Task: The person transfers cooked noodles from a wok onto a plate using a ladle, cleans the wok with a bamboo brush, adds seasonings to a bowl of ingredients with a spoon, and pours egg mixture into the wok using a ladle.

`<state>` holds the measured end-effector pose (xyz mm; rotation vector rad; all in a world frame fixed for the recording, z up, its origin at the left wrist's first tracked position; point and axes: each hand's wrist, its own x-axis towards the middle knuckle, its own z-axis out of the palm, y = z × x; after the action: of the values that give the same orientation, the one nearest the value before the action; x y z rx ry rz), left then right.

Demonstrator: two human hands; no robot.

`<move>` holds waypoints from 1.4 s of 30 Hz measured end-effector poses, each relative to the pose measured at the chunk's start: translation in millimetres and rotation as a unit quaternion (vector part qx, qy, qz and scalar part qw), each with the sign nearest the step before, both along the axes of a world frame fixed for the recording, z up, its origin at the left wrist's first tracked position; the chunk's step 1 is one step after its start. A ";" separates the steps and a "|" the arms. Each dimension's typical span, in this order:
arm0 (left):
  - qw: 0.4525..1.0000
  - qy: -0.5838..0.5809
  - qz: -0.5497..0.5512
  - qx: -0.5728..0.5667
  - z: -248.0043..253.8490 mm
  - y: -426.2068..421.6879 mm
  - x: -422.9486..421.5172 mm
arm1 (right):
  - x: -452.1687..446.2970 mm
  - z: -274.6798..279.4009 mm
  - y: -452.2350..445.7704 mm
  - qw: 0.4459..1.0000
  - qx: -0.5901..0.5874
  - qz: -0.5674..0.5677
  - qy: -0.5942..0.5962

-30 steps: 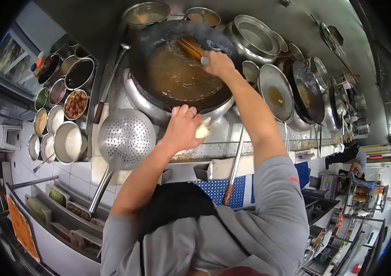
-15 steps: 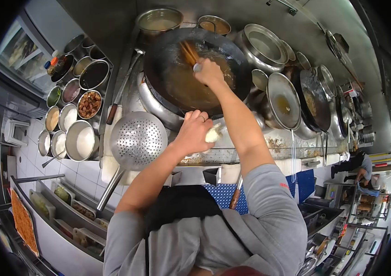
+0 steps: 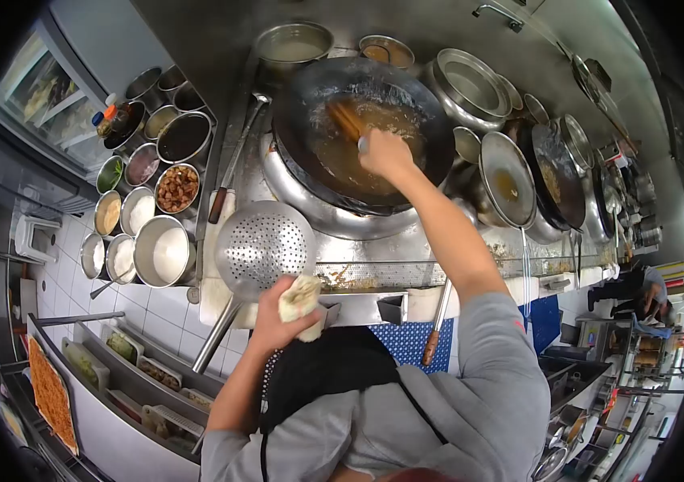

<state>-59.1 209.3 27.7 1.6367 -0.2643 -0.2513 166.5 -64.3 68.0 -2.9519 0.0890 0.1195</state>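
My right hand point(image 3: 388, 154) is closed round a bamboo wok brush point(image 3: 345, 119), with its brown bristles inside the large black wok point(image 3: 303, 90). Murky brownish liquid point(image 3: 350, 165) lies in the wok and covers much of its bottom. Close to my body, my left hand point(image 3: 271, 323) grips a folded off-white cloth point(image 3: 299, 303), apart from the wok rim. Just beyond that hand is a perforated skimmer point(image 3: 265, 241), its handle pointing toward me.
On the left stand several metal containers, including one with brown chunks point(image 3: 177, 188) and one with white powder point(image 3: 162, 251). A long-handled ladle point(image 3: 237, 153) lies left of the wok. More woks and a strainer point(image 3: 508, 181) sit right. A co-worker point(image 3: 647, 291) bends far right.
My left hand with the cloth has drawn back from the wok's near rim toward my body. In the wok, the brush has changed angle, and the whole view has shifted slightly.
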 end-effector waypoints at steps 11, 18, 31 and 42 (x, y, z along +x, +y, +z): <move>0.994 0.032 0.024 -0.105 11.7 14.9 1.9 | 12.3 3.4 46.2 0.997 0.075 -0.011 -0.009; 0.980 0.114 0.047 -0.156 -15.4 32.0 -7.6 | -94.1 67.9 -39.8 0.980 -0.012 0.147 0.134; 0.958 0.186 0.151 -0.156 -14.1 28.0 -27.7 | 59.4 6.6 -75.5 0.999 -0.039 -0.022 0.022; 0.953 0.192 0.161 -0.169 -22.1 53.6 -33.0 | 3.7 8.3 -139.5 0.999 -0.044 -0.023 -0.002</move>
<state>-92.1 262.9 5.6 1.2355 0.2463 -0.2541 170.2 -203.8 76.4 -3.0355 0.1650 0.1064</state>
